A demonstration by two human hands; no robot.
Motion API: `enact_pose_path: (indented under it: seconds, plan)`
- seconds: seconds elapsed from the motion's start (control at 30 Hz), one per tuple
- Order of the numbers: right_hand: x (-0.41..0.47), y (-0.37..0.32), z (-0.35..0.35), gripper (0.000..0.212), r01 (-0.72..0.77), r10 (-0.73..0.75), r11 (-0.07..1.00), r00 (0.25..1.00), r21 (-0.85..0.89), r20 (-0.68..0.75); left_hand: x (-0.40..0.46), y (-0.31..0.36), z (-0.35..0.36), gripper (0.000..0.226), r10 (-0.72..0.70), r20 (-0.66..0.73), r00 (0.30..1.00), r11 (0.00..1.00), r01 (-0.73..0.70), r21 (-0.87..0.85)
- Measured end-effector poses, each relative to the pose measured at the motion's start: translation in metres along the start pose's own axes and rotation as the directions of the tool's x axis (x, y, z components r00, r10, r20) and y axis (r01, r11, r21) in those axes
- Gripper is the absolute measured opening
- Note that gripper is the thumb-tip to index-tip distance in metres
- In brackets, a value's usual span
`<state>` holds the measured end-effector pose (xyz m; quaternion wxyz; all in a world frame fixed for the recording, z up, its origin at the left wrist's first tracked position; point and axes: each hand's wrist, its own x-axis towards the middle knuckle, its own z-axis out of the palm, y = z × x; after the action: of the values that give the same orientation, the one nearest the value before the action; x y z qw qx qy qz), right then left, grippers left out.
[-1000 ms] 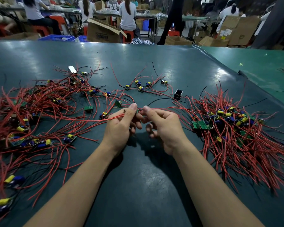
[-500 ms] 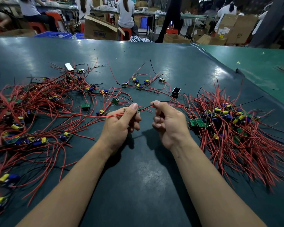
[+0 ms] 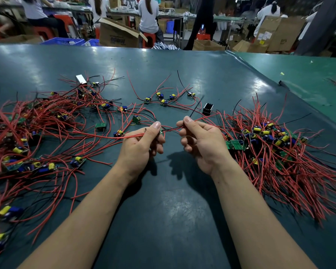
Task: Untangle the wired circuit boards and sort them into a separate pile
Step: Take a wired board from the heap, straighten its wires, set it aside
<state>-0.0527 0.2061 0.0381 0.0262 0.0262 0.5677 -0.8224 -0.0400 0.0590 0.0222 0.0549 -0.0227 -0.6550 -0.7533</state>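
Observation:
My left hand [image 3: 142, 144] pinches a small green circuit board [image 3: 161, 130] between thumb and fingers, with its long red wires trailing left across the table. My right hand [image 3: 200, 140] pinches the red and black wires [image 3: 171, 129] that run from that board. The two hands are a short way apart above the table's middle. A tangled heap of wired boards [image 3: 37, 129] covers the left side. A denser pile of boards with red wires [image 3: 275, 150] lies at the right.
Several loose boards [image 3: 161, 99] lie further back at the centre. A small black box [image 3: 208, 109] stands beside the right pile, and a white block [image 3: 81, 78] lies at the back left. Beyond the table [image 3: 163, 210] are cardboard boxes and seated people.
My hands have drawn apart, the right one shifting right along the wires while the left keeps its pinch on the board. The wire between them is now stretched out.

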Motion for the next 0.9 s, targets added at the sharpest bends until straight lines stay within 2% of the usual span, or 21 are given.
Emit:
enact_pose_path:
  seconds: [0.1,0.2,0.27,0.37,0.5,0.63,0.77,0.9]
  plan:
    - [0.001,0.000,-0.001,0.022,0.029,-0.035,0.997,0.996,-0.070,-0.085,0.000,0.000,0.000,0.043,0.012,0.020,1.000,0.999,-0.012,0.031]
    - [0.003,0.002,-0.002,0.009,0.088,-0.114,0.983,0.980,-0.159,-0.163,-0.001,-0.001,0.000,0.041,0.021,0.033,0.999,0.997,-0.024,0.074]
    - [0.003,0.002,-0.003,0.006,0.105,-0.125,0.986,0.979,-0.127,-0.158,-0.001,-0.001,0.000,0.040,0.020,0.030,0.999,0.997,-0.022,0.079]
    - [0.003,0.000,-0.005,0.015,0.102,-0.110,0.988,0.991,-0.112,-0.072,0.000,0.002,0.000,0.036,-0.009,-0.011,1.000,1.000,0.009,-0.011]
    - [0.003,0.000,-0.005,0.027,0.001,-0.001,1.000,1.000,0.003,-0.008,0.001,0.006,0.000,0.038,-0.056,-0.045,0.997,0.996,0.053,-0.072]
    - [0.004,-0.001,-0.005,0.032,-0.129,0.130,0.990,0.991,0.054,-0.019,-0.001,0.005,0.001,0.036,-0.052,-0.001,0.999,0.998,0.052,-0.039]
    - [0.006,-0.002,-0.008,0.025,-0.084,0.093,0.992,0.992,0.097,-0.087,0.000,0.005,0.000,0.036,-0.050,0.001,0.999,0.998,0.050,-0.030]
    - [0.007,-0.006,-0.011,0.025,-0.104,0.129,0.957,0.989,0.270,-0.077,0.000,0.005,0.000,0.038,-0.059,-0.003,0.998,0.997,0.059,-0.039]
